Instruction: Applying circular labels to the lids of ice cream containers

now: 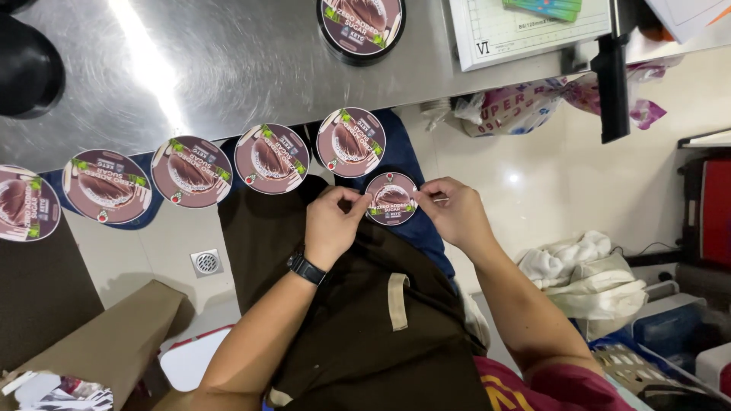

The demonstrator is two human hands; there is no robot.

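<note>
My left hand point(333, 221) and my right hand point(454, 211) pinch opposite edges of a small round brown sticker point(391, 199), held flat above my lap below the steel table's edge. A black watch point(306, 268) sits on my left wrist. Along the table edge hangs a row of several larger round brown stickers point(272, 158), stuck by their upper rims. A black round tub point(361, 28) with the same brown label on its lid stands on the steel table point(228, 61) farther away.
A dark apron point(373, 320) covers my lap. White cutting mat point(525, 30) lies at the table's right end, a black bar point(611, 84) hanging beside it. Crumpled plastic bags point(525, 106), white cloths point(579, 266), a floor drain point(206, 262) and a cardboard box point(106, 342) lie below.
</note>
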